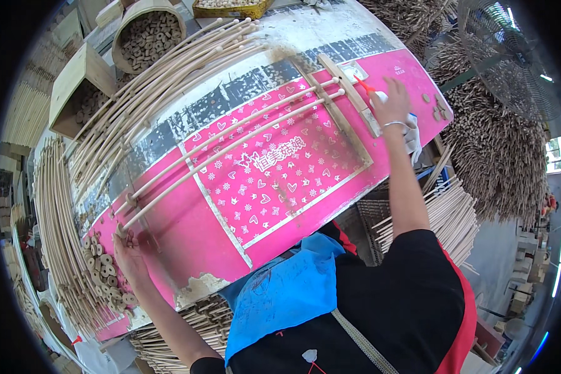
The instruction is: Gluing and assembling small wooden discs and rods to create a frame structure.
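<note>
Two slim wooden sticks with ball tips (255,138) lie slantwise across the pink tabletop (187,215), their ball ends resting over wooden strips (346,128). A small wooden ring (131,199) sits on the lower-left end of the farther stick. At the matching end of the nearer stick, my left hand (129,257) has its fingers closed around another wooden ring (121,231). My right hand (393,103), beyond the ball ends, grips a white squeeze bottle with a red nozzle (363,83); the palm hides part of the bottle. The nozzle points up and left, near a small pale dish (353,71).
Many loose wooden rings (106,274) are heaped at the left edge. Bundled sticks (162,81) lie along the far side, beside wooden containers of rings (148,37). A few discs (439,109) lie at the right. A fan (511,56) stands beyond, before stacked sticks.
</note>
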Demonstrator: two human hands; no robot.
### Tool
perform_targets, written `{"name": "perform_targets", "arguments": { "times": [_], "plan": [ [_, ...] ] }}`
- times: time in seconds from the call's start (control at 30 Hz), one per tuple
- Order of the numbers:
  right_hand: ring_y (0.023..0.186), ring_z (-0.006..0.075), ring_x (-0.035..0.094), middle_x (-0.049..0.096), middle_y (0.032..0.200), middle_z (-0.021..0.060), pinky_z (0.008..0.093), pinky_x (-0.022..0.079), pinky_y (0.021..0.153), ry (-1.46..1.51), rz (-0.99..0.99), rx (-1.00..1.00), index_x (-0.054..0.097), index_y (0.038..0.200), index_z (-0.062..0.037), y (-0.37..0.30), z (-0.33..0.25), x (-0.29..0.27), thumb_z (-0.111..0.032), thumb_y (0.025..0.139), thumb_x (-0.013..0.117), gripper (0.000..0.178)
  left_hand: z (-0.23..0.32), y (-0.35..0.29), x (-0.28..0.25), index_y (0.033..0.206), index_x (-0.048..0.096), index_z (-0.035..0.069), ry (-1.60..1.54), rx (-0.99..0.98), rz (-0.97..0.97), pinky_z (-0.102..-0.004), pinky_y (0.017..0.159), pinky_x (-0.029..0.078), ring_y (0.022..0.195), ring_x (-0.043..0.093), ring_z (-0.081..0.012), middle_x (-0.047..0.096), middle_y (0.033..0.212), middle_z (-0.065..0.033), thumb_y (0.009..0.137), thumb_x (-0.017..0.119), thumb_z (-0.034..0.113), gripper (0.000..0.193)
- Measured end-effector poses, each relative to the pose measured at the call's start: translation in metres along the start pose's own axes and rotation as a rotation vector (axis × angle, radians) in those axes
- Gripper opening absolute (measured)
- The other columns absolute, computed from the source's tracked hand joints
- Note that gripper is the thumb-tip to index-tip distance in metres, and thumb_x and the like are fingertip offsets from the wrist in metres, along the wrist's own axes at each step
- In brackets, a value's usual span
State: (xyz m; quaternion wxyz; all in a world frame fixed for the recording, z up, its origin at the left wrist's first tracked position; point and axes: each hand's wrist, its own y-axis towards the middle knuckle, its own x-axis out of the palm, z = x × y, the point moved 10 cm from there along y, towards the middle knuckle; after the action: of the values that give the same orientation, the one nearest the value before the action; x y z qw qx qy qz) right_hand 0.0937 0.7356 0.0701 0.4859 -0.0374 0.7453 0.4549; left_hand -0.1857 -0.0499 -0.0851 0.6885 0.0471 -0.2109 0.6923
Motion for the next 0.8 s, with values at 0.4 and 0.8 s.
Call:
{"name": "perform_targets", "arguments": {
  "times": [0.4,0.8],
  "plan": [
    [0.112,0.0312,0.071,0.073,0.122,0.0203,0.0399,0.055,0.096,0.483,-0.48,0.303,0.066,0.132,-0.0026,-0.016,0.098,0.059,-0.037,0.076,0.089,0.069,0.002,0.001,-0.005,0.137,0.063,0.005,0.046,0.017,0.02,-0.0275,0.089,0.051,0.104,0.065,-0.014,0.071,0.116,-0.0035,0.111,0.054,0.033,0.039],
    [0.107,0.0161,0.07,0.068,0.123,0.0067,0.0308,0.058,0.087,1.542,-1.201,0.509,0.05,0.147,-0.0041,-0.102,-0.155,0.023,-0.027,0.099,0.069,0.056,0.028,-0.032,0.025,0.129,0.067,0.004,0.186,0.136,0.109,-0.0291,0.083,0.052,0.094,0.067,-0.0132,0.071,0.109,-0.0033,0.111,0.055,0.034,0.037]
  ]
}}
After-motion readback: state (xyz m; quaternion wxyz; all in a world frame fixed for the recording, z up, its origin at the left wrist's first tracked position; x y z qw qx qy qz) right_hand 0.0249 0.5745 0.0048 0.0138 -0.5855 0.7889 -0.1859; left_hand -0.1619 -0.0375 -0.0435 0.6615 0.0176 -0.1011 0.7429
